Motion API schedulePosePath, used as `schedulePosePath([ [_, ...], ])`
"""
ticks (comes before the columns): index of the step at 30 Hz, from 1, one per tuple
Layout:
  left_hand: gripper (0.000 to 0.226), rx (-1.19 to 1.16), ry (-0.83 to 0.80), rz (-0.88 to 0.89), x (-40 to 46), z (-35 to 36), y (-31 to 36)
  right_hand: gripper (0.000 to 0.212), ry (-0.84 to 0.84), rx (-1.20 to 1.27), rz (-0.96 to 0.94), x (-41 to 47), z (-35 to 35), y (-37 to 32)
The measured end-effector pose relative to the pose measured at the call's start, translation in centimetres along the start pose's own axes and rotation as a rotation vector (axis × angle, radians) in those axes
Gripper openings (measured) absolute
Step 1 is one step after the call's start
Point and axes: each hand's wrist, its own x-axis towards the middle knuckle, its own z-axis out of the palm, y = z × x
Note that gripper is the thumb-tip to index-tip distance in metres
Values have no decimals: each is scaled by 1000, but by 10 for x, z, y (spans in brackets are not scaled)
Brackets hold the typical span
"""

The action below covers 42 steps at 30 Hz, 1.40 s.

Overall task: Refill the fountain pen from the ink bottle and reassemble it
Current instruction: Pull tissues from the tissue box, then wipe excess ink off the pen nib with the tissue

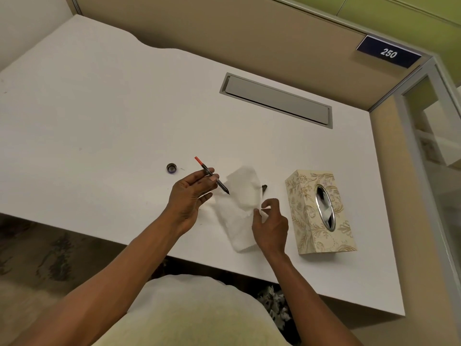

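Observation:
My left hand (pixel 193 193) pinches a thin pen part (pixel 211 175) between thumb and fingers; it has a dark body, an orange-red rear end pointing up-left, and a dark nib pointing down-right. The nib hovers over a white tissue (pixel 243 196). My right hand (pixel 270 224) pinches the near edge of that tissue, which lifts off the white desk (pixel 99 121). A small dark piece (pixel 264 188), possibly another pen part, lies beside the tissue's far right edge. A small round dark cap (pixel 172 168) sits on the desk to the left. No ink bottle shows.
A patterned cream tissue box (pixel 320 213) stands right of my right hand. A grey cable flap (pixel 275 99) is set in the desk further back. Beige partitions bound the desk behind and on the right, with a "250" sign (pixel 388 53). Crumpled paper (pixel 273 302) lies below the desk's near edge.

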Motion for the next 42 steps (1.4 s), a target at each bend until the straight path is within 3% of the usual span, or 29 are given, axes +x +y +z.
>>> schedulePosePath([
  [2,22,-2,-1,1,0,0,0,25,-69,67,144,4,-2,-5],
  [6,23,3,-7,-10,-2,1,-6,24,-157,117,181,3,-3,-5],
  [13,25,-62,-32,-142,1,0,-36,53,-98,66,-6,-15,8,-11],
  [19,22,-204,-65,-282,20,2,-58,48,-59,117,8,-18,10,-12],
  [26,21,-227,-55,-270,38,5,-71,20,-82,203,-48,-27,13,-2],
  [29,23,-247,-68,-254,39,6,-72,24,-245,346,46,-29,15,1],
  [32,24,-296,-74,-255,38,9,-71,10,-410,491,153,-27,11,-7],
  [34,25,-344,-78,-254,37,9,-71,19,-467,595,233,-25,9,-12],
  [36,28,-358,-91,-247,35,9,-69,22,-432,635,318,-23,11,-13],
  [39,32,-355,-124,-235,33,9,-66,6,-331,569,364,-19,15,-9],
  [42,33,-362,-144,-249,29,12,-63,24,-323,614,465,-16,17,-15],
])
